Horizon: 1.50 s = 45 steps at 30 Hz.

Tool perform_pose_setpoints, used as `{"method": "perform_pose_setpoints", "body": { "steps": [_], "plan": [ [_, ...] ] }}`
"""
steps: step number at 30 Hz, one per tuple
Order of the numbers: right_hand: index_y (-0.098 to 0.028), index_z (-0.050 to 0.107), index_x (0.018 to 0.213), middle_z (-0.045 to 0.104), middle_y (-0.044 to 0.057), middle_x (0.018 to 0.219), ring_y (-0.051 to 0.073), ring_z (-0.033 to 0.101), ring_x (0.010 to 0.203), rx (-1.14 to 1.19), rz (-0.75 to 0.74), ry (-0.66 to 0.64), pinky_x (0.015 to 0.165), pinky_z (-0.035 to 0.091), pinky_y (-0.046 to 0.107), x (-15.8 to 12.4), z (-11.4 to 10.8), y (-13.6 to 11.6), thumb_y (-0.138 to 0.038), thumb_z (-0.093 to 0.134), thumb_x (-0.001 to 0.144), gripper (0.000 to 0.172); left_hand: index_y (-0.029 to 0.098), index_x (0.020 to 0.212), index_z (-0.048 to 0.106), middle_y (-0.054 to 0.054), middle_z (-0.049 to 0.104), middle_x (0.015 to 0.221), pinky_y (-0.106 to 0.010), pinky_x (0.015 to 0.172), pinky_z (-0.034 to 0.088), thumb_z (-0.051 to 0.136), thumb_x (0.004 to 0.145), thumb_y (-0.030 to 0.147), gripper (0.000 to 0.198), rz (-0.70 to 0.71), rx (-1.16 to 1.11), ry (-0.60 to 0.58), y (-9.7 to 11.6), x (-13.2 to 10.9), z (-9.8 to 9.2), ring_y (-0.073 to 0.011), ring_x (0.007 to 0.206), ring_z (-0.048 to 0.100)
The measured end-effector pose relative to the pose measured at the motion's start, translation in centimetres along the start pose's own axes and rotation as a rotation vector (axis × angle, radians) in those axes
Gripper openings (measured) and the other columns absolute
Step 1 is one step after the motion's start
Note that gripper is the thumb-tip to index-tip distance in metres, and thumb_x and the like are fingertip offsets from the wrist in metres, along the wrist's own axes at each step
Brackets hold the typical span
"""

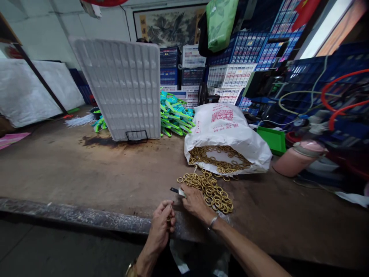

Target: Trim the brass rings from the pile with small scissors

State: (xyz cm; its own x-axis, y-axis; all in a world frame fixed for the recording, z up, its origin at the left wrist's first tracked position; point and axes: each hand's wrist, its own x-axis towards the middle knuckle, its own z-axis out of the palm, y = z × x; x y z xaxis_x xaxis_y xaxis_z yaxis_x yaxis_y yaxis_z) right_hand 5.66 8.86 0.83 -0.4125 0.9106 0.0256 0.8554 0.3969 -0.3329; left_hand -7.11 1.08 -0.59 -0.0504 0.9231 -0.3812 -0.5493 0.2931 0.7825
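My left hand is closed just over the table's front edge, fingers curled in. Part of a gold-coloured ring shows among those fingers; the rest is hidden. In my right hand is a small knife, its dark flat blade pointing left past a whitish handle. That hand is closed and rests beside a loose pile of gold-coloured rings on the table. Behind the pile lies a white woven sack with red print, its mouth facing me and more rings inside.
On the brown table a pale ribbed tray stands upright in a black wire stand. Green and teal plastic pieces are heaped behind it. To the right are a green tray and a pink cylinder. Stacked crates fill the back.
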Motion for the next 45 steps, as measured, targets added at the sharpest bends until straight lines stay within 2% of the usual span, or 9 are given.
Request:
{"method": "perform_pose_setpoints", "body": {
  "steps": [4,8,12,17,24,28,31,34,45],
  "plan": [
    [-0.016,0.051,0.066,0.051,-0.002,0.059,0.010,0.044,0.057,0.451,0.030,-0.066,0.051,0.027,0.019,-1.7,-0.3,0.5,-0.023,0.041,0.075,0.015,0.017,0.102,0.047,0.007,0.046,0.052,-0.014,0.032,0.026,0.057,0.068,0.045,0.045,0.107,0.258,0.019,-0.1,0.2,0.7,-0.0043,0.035,0.036],
    [-0.016,0.051,0.065,0.047,-0.004,0.058,0.009,0.042,0.057,0.821,0.099,-0.135,0.052,0.030,0.019,-3.4,-0.5,0.7,-0.028,0.045,0.071,0.015,0.015,0.084,0.053,0.009,0.041,0.042,-0.015,0.032,0.026,0.054,0.069,0.048,0.037,0.097,0.419,-0.042,-0.2,0.4,1.5,-0.0045,0.032,0.033],
    [-0.016,0.051,0.066,0.047,-0.004,0.058,0.009,0.041,0.056,0.921,0.195,-0.099,0.052,0.031,0.019,-4.1,-0.5,0.7,-0.031,0.048,0.069,0.016,0.017,0.065,0.047,0.008,0.040,0.041,-0.016,0.033,0.026,0.051,0.071,0.047,0.031,0.125,0.472,-0.088,-0.3,0.3,1.8,-0.0039,0.032,0.031],
    [-0.018,0.046,0.066,0.038,-0.008,0.050,0.006,0.031,0.043,1.019,0.291,-0.099,0.042,0.026,0.018,-4.4,-0.4,0.4,-0.037,0.047,0.070,0.019,0.018,0.064,0.045,0.009,0.039,0.040,-0.016,0.033,0.024,0.050,0.071,0.047,0.030,0.126,0.462,-0.088,-0.2,-0.2,2.2,-0.0040,0.032,0.030],
    [-0.020,0.039,0.062,0.031,-0.011,0.041,0.003,0.019,0.031,1.227,0.347,-0.264,0.031,0.015,0.017,-5.1,-0.2,0.1,-0.050,0.039,0.074,0.032,0.017,0.063,0.046,0.008,0.039,0.043,-0.015,0.034,0.025,0.050,0.073,0.044,0.030,0.132,0.485,-0.073,-0.2,-0.5,2.8,-0.0036,0.034,0.030],
    [-0.019,0.041,0.064,0.035,-0.010,0.044,0.003,0.022,0.032,1.217,0.332,-0.220,0.033,0.017,0.017,-4.8,0.5,0.4,-0.047,0.041,0.073,0.029,0.016,0.068,0.048,0.006,0.044,0.051,-0.015,0.035,0.025,0.049,0.075,0.044,0.028,0.097,0.411,-0.126,-0.5,-0.5,2.4,-0.0033,0.037,0.032],
    [-0.018,0.044,0.064,0.042,-0.007,0.050,0.005,0.034,0.042,1.088,0.305,-0.098,0.041,0.027,0.017,-4.3,0.9,0.6,-0.037,0.045,0.070,0.020,0.016,0.071,0.048,0.005,0.045,0.055,-0.015,0.034,0.025,0.049,0.074,0.044,0.029,0.053,0.367,-0.159,-0.8,-0.3,2.0,-0.0031,0.037,0.033],
    [-0.018,0.045,0.063,0.043,-0.006,0.053,0.007,0.038,0.051,0.936,0.254,-0.021,0.048,0.031,0.018,-4.1,0.7,0.6,-0.032,0.046,0.068,0.015,0.017,0.069,0.047,0.006,0.042,0.052,-0.015,0.034,0.025,0.050,0.074,0.046,0.030,0.029,0.351,-0.169,-1.0,-0.2,1.7,-0.0032,0.036,0.033],
    [-0.019,0.047,0.067,0.048,-0.004,0.056,0.009,0.042,0.052,0.921,0.231,-0.063,0.050,0.033,0.019,-4.4,-0.3,-0.5,-0.031,0.041,0.073,0.015,0.016,0.070,0.046,0.005,0.046,0.056,-0.016,0.035,0.023,0.051,0.072,0.049,0.033,0.016,0.259,-0.198,-0.9,-0.7,1.3,-0.0026,0.037,0.034]
  ]
}}
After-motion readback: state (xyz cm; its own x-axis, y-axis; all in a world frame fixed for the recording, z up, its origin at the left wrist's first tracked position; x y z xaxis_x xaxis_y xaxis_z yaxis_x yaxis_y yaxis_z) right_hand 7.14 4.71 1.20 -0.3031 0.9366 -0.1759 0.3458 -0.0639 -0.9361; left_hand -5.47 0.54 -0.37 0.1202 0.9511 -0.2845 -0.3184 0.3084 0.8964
